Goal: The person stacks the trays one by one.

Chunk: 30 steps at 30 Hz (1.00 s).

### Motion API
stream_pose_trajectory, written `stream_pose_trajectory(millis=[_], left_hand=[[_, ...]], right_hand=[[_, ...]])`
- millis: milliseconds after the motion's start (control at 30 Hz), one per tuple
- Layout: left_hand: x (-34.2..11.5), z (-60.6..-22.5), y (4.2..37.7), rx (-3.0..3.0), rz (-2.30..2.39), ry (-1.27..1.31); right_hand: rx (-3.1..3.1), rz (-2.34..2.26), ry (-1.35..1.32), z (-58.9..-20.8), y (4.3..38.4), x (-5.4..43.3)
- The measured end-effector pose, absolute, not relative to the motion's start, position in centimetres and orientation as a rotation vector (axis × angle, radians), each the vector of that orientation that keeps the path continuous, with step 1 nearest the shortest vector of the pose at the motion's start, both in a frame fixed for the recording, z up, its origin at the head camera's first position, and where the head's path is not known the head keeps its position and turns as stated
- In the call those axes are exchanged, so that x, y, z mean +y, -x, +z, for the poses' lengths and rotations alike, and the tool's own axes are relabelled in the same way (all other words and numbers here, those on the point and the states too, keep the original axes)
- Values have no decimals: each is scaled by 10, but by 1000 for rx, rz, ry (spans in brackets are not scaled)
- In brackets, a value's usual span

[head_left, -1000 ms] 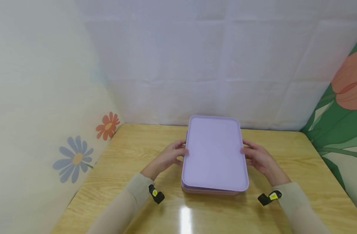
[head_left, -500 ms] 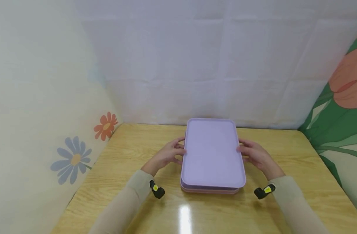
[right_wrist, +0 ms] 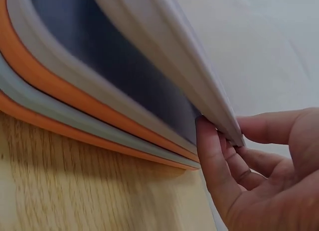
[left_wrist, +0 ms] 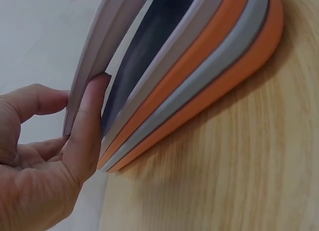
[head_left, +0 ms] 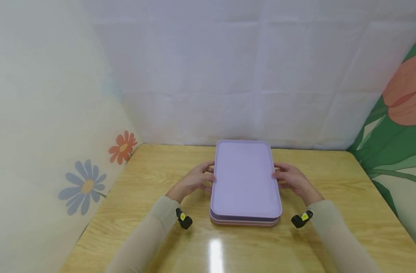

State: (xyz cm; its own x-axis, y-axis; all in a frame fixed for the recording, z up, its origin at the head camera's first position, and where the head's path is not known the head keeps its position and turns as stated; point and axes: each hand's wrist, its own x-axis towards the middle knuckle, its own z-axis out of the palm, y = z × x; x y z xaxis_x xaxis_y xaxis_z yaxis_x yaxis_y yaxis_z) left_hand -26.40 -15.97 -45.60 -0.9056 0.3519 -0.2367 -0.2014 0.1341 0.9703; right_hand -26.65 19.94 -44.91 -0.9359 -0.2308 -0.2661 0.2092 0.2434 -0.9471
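Note:
A lavender rectangular tray (head_left: 245, 178) is held by its two long sides over a stack of similar trays. My left hand (head_left: 193, 179) pinches its left rim, thumb on the upper side and fingers beneath, as the left wrist view shows. On the opposite rim my right hand (head_left: 294, 180) pinches in the same way. A wedge-shaped gap separates the held tray from the stack in both wrist views. Below it, the stacked trays alternate lavender-grey, orange (left_wrist: 162, 91) and grey-green edges. The top one's dark inner surface (right_wrist: 94, 42) shows in the gap.
The stack stands on a wood-grain table (head_left: 160, 167), toward its back edge. Behind hangs a pale cloth backdrop (head_left: 201, 76). Flower-printed panels (head_left: 58, 113) flank the table at left and right. A bright reflection lies on the tabletop in front of the stack.
The held tray has shifted left and lined up more closely over the stack, its near edge moving slightly away from me. My right hand moved left with it; the left hand barely moved.

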Motion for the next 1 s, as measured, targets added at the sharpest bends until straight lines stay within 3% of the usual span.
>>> stream_pose_trajectory(millis=[1000], left_hand=[[-152,-450,264,2252,1479,-25]], right_hand=[[2353,-1454,-20,-456,268,191]])
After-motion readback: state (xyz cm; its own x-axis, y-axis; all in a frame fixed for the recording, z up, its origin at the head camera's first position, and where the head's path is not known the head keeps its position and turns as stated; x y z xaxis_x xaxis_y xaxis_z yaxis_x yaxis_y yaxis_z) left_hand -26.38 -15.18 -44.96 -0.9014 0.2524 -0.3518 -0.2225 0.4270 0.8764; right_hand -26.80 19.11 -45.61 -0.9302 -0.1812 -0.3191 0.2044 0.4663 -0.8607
